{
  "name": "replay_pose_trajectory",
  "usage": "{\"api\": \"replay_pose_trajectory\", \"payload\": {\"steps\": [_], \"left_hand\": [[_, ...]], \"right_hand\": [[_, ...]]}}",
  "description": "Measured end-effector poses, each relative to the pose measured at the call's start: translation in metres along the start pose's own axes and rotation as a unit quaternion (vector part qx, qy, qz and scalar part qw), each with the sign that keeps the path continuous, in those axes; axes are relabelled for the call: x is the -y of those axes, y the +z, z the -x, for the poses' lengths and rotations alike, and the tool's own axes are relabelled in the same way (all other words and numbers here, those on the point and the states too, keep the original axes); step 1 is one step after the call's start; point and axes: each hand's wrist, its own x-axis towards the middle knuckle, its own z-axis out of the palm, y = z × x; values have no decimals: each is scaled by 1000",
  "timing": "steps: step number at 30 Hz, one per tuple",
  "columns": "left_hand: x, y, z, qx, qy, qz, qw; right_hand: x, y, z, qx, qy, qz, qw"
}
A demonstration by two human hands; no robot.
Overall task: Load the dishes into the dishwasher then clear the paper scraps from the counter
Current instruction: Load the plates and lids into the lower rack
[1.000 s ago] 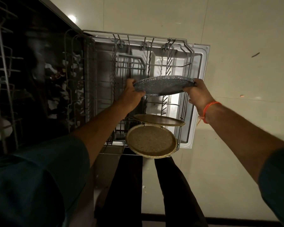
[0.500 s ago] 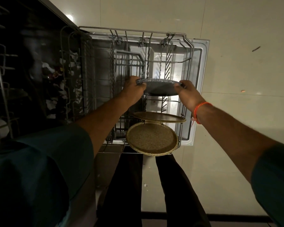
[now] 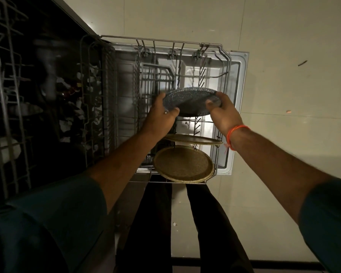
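Head view: gray plate [image 3: 191,100] tilted above the pulled-out rack [image 3: 185,79], gripped at its 9 o'clock edge by left hand [image 3: 161,117], pinched at 3 o'clock by right hand [image 3: 224,115]. Two tan plates [image 3: 183,164] slotted toward 6 o'clock, in the rack's near end.

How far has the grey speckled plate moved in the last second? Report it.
Yes. The grey speckled plate has tipped and dropped slightly toward the lower rack, nearer the tan plates.

No legible text, labels, brands or nos. anywhere in view.
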Motion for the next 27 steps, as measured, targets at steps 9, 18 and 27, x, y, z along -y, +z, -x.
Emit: {"api": "replay_pose_trajectory", "payload": {"steps": [9, 18, 27], "left_hand": [[-20, -5, 60, 6, -1, 36, 999], [-51, -22, 161, -8, 22, 122, 992], [-90, -71, 280, -50, 65, 170, 982]], "right_hand": [[22, 25, 58, 26, -17, -10, 999], [53, 17, 160, 13, -54, -90, 994], [102, -1, 272, 30, -95, -198, 975]]}}
